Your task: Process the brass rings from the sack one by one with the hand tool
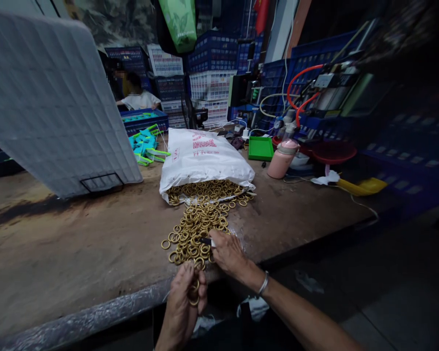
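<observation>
Many brass-coloured rings [193, 233] lie heaped near the table's front edge, spilling from the open mouth of a white sack [205, 153] with red print. My left hand [185, 292] is closed around a few of these rings, at the near end of the heap. At the heap's right side, my right hand [229, 251] grips a small tool with a black tip [205, 241]; its kind cannot be made out. A bracelet [264, 284] circles my right wrist. The fingers of my right hand partly hide the tool.
A large white padded panel [58, 102] leans at left. Turquoise and green pieces [146, 144] lie behind the sack. A green tray [261, 148], a pink bottle [282, 160] and a yellow scoop-like piece [364, 186] are at right. People sit behind, near stacked crates [210, 85]. Plastic wrap covers the table edge [95, 314].
</observation>
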`<action>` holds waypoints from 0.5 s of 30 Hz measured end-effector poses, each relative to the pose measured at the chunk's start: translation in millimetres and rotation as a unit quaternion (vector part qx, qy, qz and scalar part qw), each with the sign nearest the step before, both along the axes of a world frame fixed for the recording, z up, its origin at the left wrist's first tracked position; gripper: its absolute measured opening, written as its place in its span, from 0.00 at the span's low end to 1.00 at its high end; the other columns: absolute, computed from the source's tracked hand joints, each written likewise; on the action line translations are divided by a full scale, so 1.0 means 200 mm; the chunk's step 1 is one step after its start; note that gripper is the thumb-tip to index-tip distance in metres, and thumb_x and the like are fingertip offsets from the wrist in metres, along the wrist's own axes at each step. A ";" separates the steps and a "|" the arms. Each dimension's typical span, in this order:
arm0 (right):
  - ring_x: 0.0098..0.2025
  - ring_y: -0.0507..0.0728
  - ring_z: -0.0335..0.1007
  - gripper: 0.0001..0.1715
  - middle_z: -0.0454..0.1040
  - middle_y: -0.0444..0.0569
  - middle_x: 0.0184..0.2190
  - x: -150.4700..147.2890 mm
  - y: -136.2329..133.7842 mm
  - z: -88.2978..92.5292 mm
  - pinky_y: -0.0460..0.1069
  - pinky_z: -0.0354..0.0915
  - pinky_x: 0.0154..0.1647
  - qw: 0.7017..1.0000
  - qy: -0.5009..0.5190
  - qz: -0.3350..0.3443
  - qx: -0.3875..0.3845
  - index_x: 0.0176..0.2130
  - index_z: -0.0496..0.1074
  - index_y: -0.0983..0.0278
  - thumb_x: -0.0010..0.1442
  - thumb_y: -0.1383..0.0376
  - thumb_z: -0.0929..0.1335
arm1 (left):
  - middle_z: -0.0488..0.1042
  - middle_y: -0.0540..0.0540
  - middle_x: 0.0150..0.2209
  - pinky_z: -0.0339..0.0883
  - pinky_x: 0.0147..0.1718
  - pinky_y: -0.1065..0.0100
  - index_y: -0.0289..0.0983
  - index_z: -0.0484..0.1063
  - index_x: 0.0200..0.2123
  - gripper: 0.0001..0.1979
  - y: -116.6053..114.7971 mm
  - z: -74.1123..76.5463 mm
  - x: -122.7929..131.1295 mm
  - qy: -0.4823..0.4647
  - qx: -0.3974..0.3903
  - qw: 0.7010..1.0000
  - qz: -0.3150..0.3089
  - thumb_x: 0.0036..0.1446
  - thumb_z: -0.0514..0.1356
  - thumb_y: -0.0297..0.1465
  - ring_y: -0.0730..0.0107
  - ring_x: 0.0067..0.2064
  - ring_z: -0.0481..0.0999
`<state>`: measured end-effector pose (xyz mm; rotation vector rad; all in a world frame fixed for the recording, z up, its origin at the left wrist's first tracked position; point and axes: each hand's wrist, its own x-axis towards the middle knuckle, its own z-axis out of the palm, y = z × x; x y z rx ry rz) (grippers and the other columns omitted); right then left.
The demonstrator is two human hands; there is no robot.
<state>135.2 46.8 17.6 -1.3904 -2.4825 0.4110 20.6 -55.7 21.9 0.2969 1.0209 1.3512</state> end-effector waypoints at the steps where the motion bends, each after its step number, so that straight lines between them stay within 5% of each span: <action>1: 0.31 0.52 0.63 0.11 0.70 0.48 0.31 -0.02 0.01 0.00 0.46 0.48 0.29 1.000 0.001 -0.001 0.003 0.34 0.62 0.63 0.50 0.73 0.59 | 0.69 0.53 0.23 0.52 0.14 0.80 0.37 0.64 0.27 0.12 0.00 -0.01 -0.01 -0.014 -0.004 1.000 0.005 0.48 0.60 0.39 0.82 0.18 0.62; 10: 0.37 0.55 0.64 0.14 0.69 0.49 0.37 -0.17 0.05 -0.04 0.48 0.51 0.34 0.999 -0.038 -0.018 -0.007 0.40 0.63 0.62 0.52 0.72 0.59 | 0.72 0.50 0.24 0.57 0.17 0.78 0.37 0.69 0.29 0.13 0.01 -0.04 -0.09 -0.057 -0.033 0.996 0.062 0.39 0.65 0.34 0.77 0.22 0.67; 15: 0.35 0.54 0.63 0.14 0.68 0.48 0.37 -0.16 0.07 -0.02 0.47 0.51 0.32 0.999 -0.045 -0.011 -0.015 0.38 0.64 0.61 0.50 0.72 0.60 | 0.72 0.49 0.25 0.59 0.19 0.76 0.35 0.71 0.30 0.12 0.04 -0.07 -0.12 -0.096 -0.025 0.994 0.044 0.39 0.66 0.33 0.75 0.24 0.69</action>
